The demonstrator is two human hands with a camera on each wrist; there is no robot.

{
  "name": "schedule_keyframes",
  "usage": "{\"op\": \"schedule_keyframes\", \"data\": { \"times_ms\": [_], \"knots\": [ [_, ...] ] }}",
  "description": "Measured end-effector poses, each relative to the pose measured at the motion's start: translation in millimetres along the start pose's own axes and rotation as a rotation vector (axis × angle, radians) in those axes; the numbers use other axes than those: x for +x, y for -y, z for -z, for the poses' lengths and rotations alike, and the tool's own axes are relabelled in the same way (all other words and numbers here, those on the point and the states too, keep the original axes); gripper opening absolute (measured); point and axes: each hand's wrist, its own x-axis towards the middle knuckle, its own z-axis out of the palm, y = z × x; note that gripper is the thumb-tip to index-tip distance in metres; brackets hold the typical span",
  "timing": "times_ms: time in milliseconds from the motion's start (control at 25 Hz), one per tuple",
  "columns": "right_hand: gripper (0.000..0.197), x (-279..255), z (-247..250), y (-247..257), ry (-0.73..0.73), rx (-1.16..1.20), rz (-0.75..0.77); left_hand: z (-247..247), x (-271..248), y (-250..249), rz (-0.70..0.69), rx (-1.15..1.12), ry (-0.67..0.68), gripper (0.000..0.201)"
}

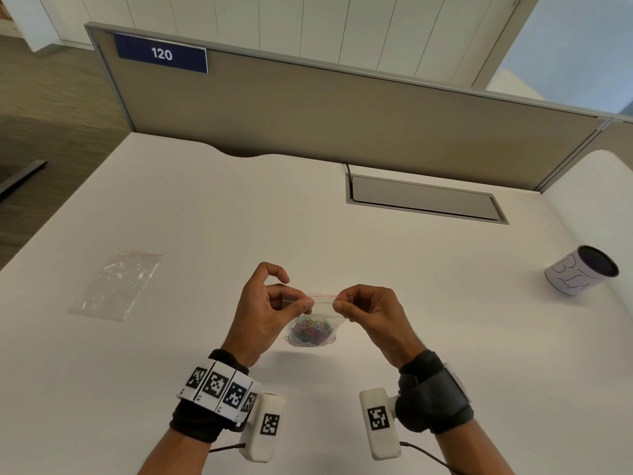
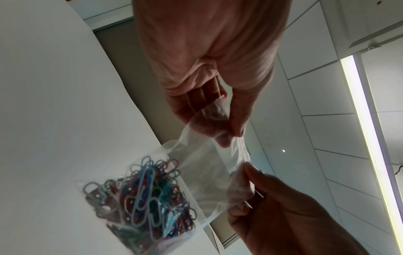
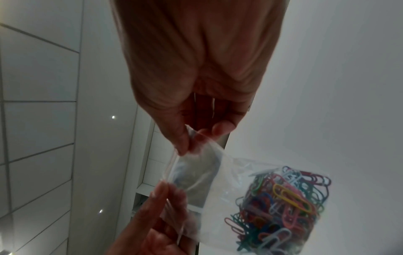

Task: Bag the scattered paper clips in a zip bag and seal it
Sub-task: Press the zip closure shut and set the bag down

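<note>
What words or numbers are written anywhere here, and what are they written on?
"120" in white, on the blue sign fixed to the desk divider.
"BIN", as far as it can be read, hand-drawn on the white cup at the right of the desk.
The black-and-white square tags on the wrist bands are patterns; their tiny numbers are too small to read.
</note>
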Motion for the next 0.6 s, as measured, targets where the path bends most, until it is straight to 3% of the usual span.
{"op": "schedule_keyframes", "data": {
  "times_ms": [240,480,600],
  "knots": [
    [0.009,3,-10,6,0.007,-0.187,0.065,7,3,0,-0.006,0.079,0.107,0.047],
    [0.006,3,-15,8,-0.007,-0.184,0.064,13,10,-2,-0.051,0.167,0.171,0.057],
    [0.004,5,-16,8,-0.021,-0.212,0.079,12,14,-3,-0.077,0.185,0.161,0.050]
  ]
}}
